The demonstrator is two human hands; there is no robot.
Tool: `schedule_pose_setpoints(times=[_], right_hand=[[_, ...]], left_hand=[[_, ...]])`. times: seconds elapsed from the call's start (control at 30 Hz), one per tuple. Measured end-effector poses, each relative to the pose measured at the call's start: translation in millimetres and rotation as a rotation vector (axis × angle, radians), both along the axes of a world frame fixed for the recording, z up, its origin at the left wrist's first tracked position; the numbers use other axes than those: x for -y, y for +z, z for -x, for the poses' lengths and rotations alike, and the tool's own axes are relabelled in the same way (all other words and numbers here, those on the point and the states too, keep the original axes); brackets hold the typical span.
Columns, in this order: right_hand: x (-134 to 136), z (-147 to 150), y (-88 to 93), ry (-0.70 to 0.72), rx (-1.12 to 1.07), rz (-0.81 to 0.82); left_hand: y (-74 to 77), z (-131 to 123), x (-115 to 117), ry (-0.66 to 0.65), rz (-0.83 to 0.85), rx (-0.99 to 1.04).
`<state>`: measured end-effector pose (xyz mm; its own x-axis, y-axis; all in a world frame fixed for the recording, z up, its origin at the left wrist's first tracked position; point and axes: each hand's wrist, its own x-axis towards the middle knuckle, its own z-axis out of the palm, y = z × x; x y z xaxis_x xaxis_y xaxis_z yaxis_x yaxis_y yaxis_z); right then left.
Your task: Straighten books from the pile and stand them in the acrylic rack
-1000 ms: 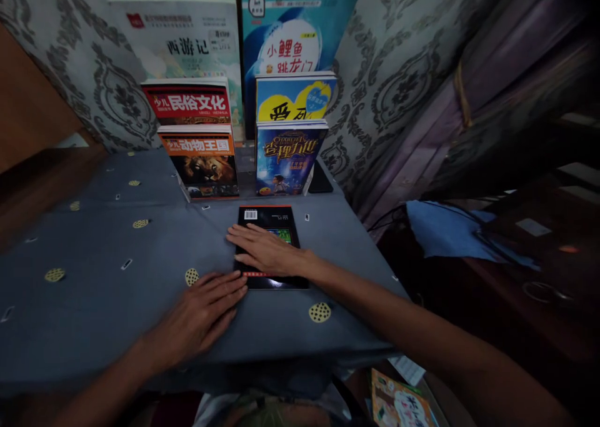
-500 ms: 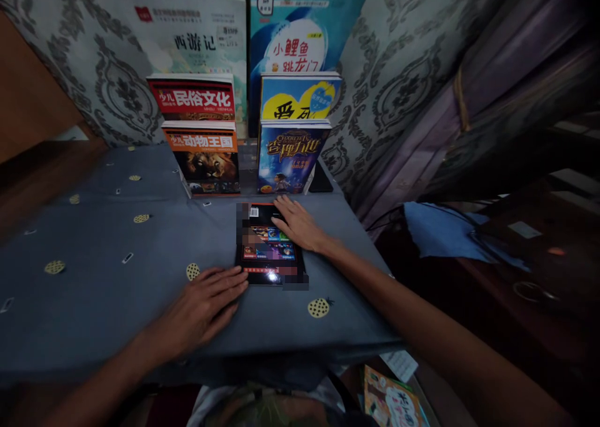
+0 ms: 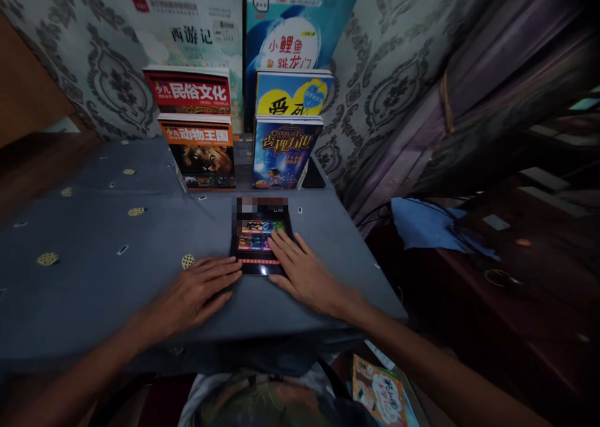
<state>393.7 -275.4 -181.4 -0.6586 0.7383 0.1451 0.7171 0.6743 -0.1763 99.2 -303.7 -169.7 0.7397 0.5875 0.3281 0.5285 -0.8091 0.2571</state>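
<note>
A black book [image 3: 259, 268] with rows of small coloured pictures on its cover lies flat on the grey-blue tablecloth [image 3: 117, 289]. My right hand [image 3: 302, 271] rests over the book's lower right side, fingers stretched and spread. At the lower left corner, the fingertips of my left hand [image 3: 199, 289] touch the book's edge; the hand lies flat with fingers extended. Behind the book, an orange lion-cover book [image 3: 206, 155] and a dark blue book [image 3: 284, 155] stand upright.
Taller books, including a pale green one [image 3: 192, 14] and a teal one [image 3: 300, 8], stand at the back. A dark flat object [image 3: 314, 175] lies beside the blue book. An orange book [image 3: 379, 389] sits low at right. Cables and a blue cloth [image 3: 422, 224] are beyond the table's right edge.
My right hand has slid from the book's upper right edge down toward me, onto its lower right side. My left hand stays at the lower left corner. The view has shifted slightly.
</note>
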Motion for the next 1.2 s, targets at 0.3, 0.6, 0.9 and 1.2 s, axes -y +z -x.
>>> schedule_pose_setpoints(times=[0.3, 0.6, 0.9, 1.2], right_hand=[[10.2, -1.1, 1.3, 0.032, -0.062, 0.037], [10.4, -1.4, 2.4, 0.031, -0.079, 0.040], [52.1, -8.6, 6.9, 0.099, -0.060, 0.047], [104.9, -22.1, -7.7, 0.207, -0.220, -0.096]], left_hand=[[11.7, -6.0, -66.6, 0.068, 0.126, -0.130], [5.6, -23.7, -128.0, 0.206, 0.083, -0.189], [1.9, -17.0, -77.4, 0.171, 0.026, -0.142], [3.1, -10.1, -0.7, 0.120, 0.029, -0.087]])
